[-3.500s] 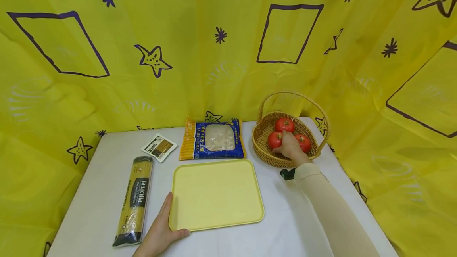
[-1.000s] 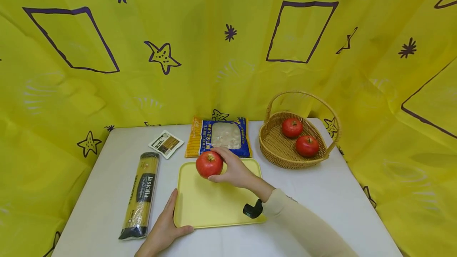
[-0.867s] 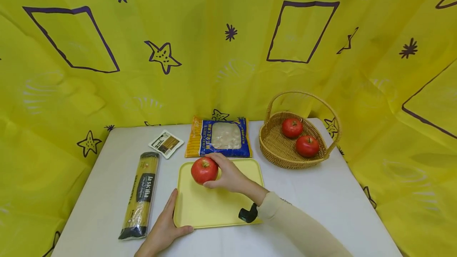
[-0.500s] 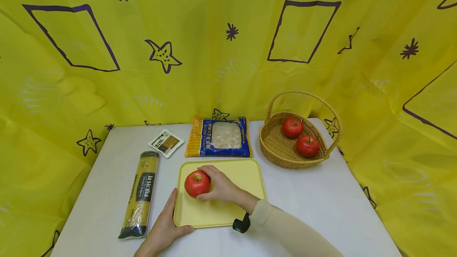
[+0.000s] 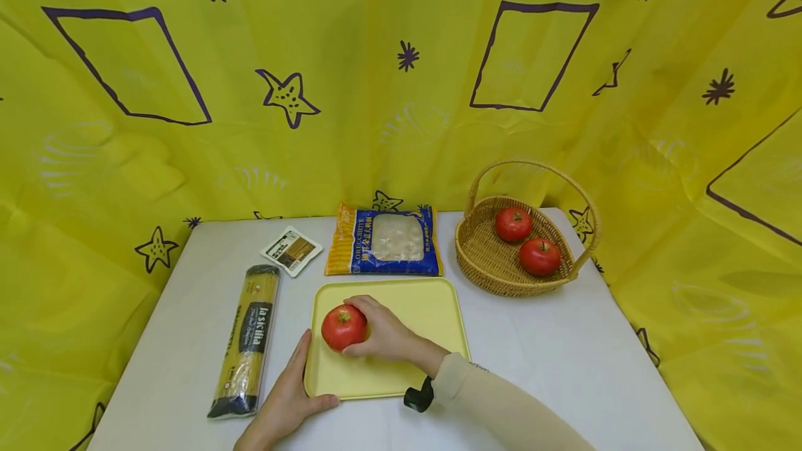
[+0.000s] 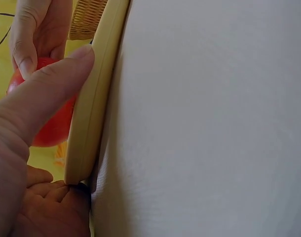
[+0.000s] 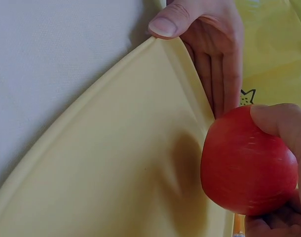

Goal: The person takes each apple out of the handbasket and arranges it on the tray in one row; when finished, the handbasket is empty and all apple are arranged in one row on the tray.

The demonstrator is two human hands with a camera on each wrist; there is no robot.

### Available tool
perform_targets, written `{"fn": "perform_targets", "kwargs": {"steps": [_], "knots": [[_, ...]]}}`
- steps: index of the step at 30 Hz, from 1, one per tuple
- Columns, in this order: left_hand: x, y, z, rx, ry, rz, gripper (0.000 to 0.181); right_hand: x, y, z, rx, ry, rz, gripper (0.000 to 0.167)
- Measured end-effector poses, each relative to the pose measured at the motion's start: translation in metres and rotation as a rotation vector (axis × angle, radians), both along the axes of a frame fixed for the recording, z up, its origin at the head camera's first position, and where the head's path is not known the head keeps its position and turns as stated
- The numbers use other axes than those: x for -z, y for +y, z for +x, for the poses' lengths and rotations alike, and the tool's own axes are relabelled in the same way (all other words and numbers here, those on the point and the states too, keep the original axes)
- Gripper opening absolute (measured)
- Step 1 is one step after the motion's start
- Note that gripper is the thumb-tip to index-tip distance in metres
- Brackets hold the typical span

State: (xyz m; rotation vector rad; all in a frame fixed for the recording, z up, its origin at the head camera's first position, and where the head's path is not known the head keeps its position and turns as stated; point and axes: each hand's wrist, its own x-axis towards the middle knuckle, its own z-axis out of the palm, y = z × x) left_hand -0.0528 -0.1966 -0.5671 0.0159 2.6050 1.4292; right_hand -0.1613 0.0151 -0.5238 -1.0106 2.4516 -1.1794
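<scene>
My right hand grips a red apple from its right side, over the left part of a pale yellow tray. Whether the apple touches the tray cannot be told; a shadow lies beside it in the right wrist view. My left hand rests against the tray's near left corner. Its thumb lies along the front rim and its straight fingers run along the left side. The left wrist view shows the thumb across the tray's edge, with the apple behind.
A wicker basket with two red apples stands at the back right. Behind the tray lies an orecchiette bag. A spaghetti pack and a small flat packet lie on the left of the white table.
My right hand took an apple out of the basket and carried it left, then lowered it over the tray's left part. My left hand has stayed at the tray's corner.
</scene>
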Motion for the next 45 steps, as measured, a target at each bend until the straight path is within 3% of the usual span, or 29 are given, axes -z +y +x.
{"fn": "perform_targets", "kwargs": {"steps": [11,28,45], "knots": [[-0.001,0.001,-0.001,0.008,-0.009,0.000,0.134,0.009,-0.003,-0.001,-0.014,-0.012,-0.008,0.078],[-0.001,0.000,0.003,0.021,0.005,-0.025,0.133,0.004,-0.007,0.008,-0.056,0.103,0.036,0.081],[-0.002,-0.001,0.000,0.017,0.021,-0.014,0.132,0.005,-0.007,0.010,-0.044,0.102,0.054,0.085]]}}
